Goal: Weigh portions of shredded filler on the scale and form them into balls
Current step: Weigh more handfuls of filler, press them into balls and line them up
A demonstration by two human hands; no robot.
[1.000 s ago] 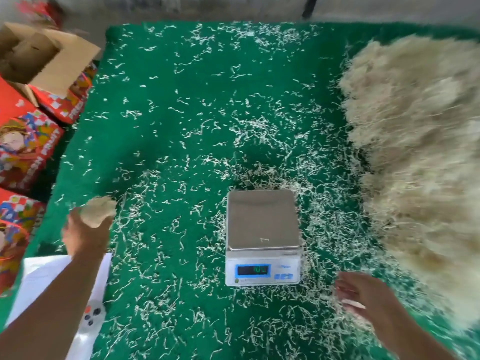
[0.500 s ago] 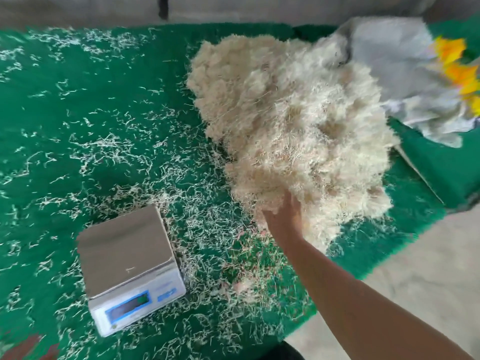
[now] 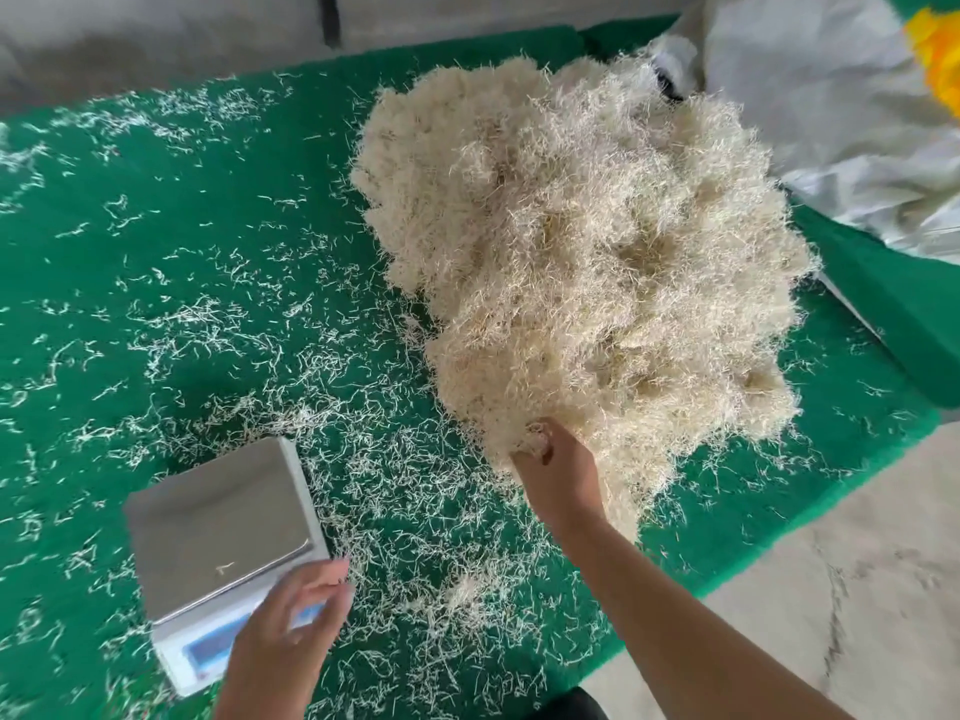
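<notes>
A big heap of pale shredded filler (image 3: pixel 587 262) lies on the green mat (image 3: pixel 182 252), right of centre. My right hand (image 3: pixel 558 472) is dug into the heap's near edge, its fingers curled round a tuft of filler. The white digital scale (image 3: pixel 218 553) with a bare steel pan stands at the lower left. My left hand (image 3: pixel 291 631) hovers over the scale's front corner with relaxed, spread fingers and holds nothing. It hides part of the scale's display.
Loose filler strands (image 3: pixel 395 491) are scattered all over the mat. A grey sack (image 3: pixel 831 111) with something yellow (image 3: pixel 935 49) lies at the far right. The mat's near edge meets a pale floor (image 3: pixel 831 589) at the lower right.
The view swung right to the heap. My right hand reached into its near edge and closed on a tuft. My left hand, which held a filler ball at the left, came back empty over the scale.
</notes>
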